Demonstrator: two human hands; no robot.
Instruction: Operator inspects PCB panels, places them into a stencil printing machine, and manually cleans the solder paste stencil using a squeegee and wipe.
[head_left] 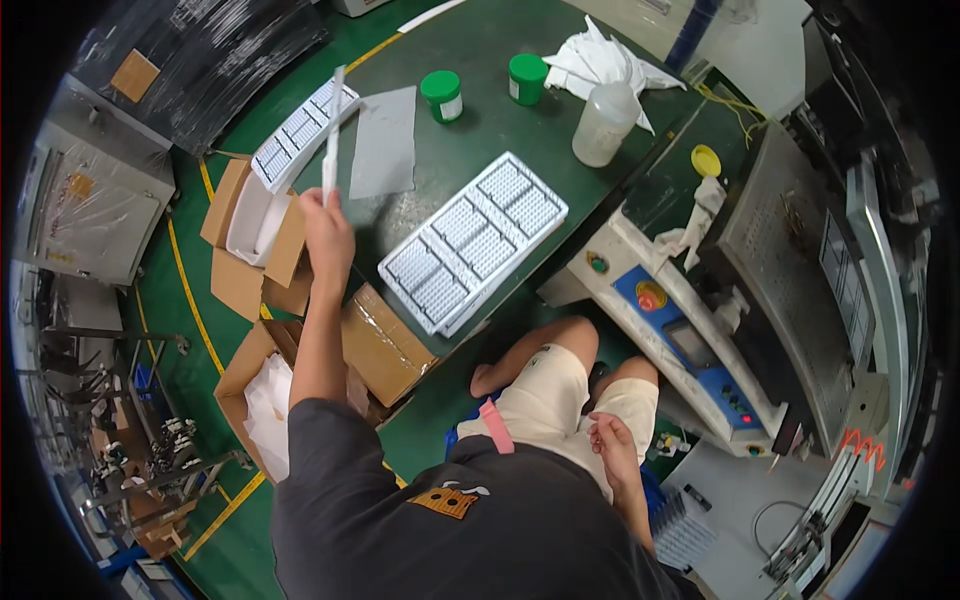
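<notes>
My left hand [327,235] is raised over the left side of the green table, its fingers closed round the lower end of a thin white strip-like piece [333,140]. This piece stands upright and looks narrow, perhaps seen edge-on. Just beyond it, a white tray with a dark-lined grid [300,135] lies at the table's left edge. A similar stack of white gridded trays [475,240] sits at the near edge, in front of my lap. My right hand [613,442] rests over my thigh with curled fingers; whether anything is in them is hidden.
Open cardboard boxes [228,200] with white lining stand left of the table. A closed carton [385,345] is beside them. Two green-lidded jars [441,95], a translucent bottle [605,125] and white cloth [600,60] stand farther back. A machine with a blue control panel [690,345] is at right.
</notes>
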